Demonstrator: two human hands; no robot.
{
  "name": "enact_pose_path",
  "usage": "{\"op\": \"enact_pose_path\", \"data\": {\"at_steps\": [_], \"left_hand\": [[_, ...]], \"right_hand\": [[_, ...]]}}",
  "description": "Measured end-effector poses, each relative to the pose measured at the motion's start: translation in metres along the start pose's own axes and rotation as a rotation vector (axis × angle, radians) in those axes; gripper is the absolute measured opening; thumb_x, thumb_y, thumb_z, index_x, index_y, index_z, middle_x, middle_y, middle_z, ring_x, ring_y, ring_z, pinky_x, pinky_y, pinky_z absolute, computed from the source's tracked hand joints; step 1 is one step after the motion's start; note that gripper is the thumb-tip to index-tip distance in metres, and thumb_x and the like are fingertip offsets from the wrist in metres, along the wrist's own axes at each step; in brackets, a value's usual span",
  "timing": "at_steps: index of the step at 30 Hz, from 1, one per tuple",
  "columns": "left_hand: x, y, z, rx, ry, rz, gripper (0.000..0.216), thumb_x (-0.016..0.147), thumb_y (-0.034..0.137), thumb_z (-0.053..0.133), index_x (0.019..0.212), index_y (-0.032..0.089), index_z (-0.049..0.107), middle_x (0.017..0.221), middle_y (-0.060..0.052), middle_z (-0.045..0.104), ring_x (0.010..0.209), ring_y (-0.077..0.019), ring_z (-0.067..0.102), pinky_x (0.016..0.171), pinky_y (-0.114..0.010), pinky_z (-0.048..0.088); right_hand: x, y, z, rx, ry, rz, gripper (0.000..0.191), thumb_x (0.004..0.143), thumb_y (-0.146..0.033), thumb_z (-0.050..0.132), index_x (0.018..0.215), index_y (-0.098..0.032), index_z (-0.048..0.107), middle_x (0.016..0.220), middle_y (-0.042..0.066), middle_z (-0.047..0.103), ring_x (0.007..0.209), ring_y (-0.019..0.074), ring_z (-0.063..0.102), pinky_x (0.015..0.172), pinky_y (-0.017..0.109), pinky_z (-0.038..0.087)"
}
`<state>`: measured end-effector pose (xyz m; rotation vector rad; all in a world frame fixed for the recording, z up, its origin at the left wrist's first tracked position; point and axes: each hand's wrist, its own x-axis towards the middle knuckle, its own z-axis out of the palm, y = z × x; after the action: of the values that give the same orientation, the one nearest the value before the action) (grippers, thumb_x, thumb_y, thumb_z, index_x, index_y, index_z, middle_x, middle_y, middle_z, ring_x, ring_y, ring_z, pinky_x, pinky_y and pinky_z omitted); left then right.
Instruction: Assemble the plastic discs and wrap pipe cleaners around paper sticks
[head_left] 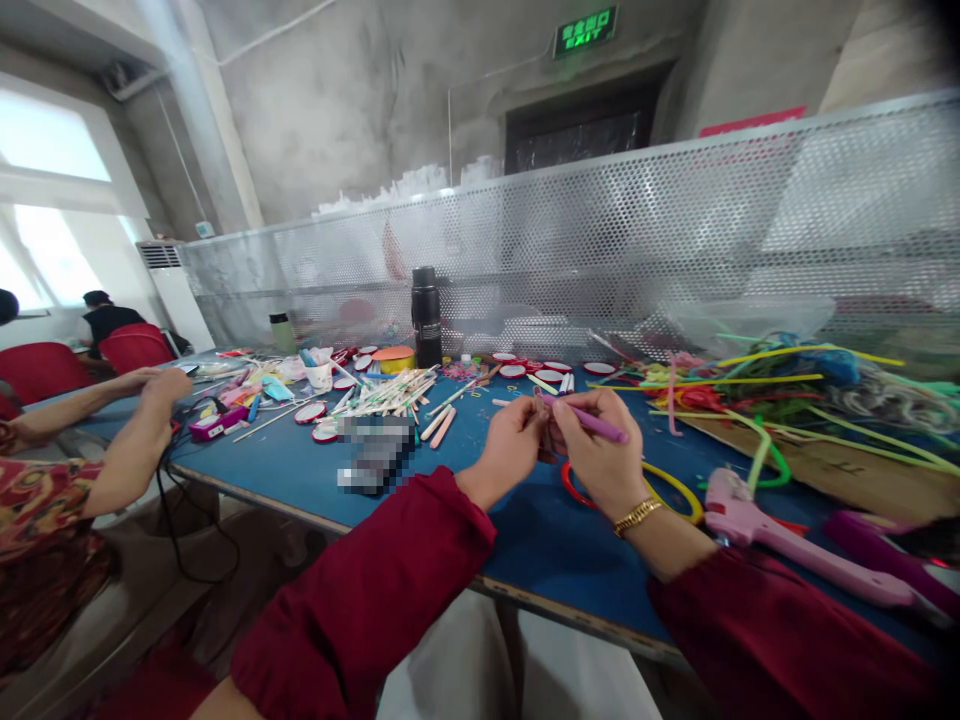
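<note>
My right hand [604, 440] is closed around a slim purple pen-like stick [600, 424], which points out to the right past my fingers. Close against it, my left hand [516, 440] pinches with its fingertips at the near end of the stick; what lies between those fingers is too small and hidden to make out. Both hands are above the blue table [540, 540]. Partly behind my right hand lie a yellow hoop [679, 490] and a red curved piece [574, 488].
At right lies a pink glue gun [806, 540] beside colourful pipe cleaners [772, 375] on cardboard [817, 465]. White sticks [394, 395], a black bottle [426, 318] and a blurred dark object [379, 455] sit leftward. Another person's arms [139, 430] are at far left. A perforated metal screen [600, 260] stands behind.
</note>
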<state>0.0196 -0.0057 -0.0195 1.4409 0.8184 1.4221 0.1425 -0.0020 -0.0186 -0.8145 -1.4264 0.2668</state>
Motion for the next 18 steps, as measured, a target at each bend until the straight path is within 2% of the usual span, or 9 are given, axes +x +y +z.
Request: {"op": "enact_pose_path", "data": {"at_steps": [18], "left_hand": [[-0.0001, 0.0016, 0.0001, 0.023, -0.006, -0.025, 0.015, 0.097, 0.034, 0.054, 0.094, 0.020, 0.054, 0.068, 0.003, 0.056, 0.051, -0.0108, 0.054, 0.050, -0.024, 0.053]], "right_hand": [[0.0015, 0.0035, -0.0005, -0.046, 0.028, -0.011, 0.023, 0.091, -0.046, 0.067, 0.086, -0.024, 0.061, 0.078, 0.002, 0.065, 0.070, 0.0216, 0.063, 0.062, 0.037, 0.051]]}}
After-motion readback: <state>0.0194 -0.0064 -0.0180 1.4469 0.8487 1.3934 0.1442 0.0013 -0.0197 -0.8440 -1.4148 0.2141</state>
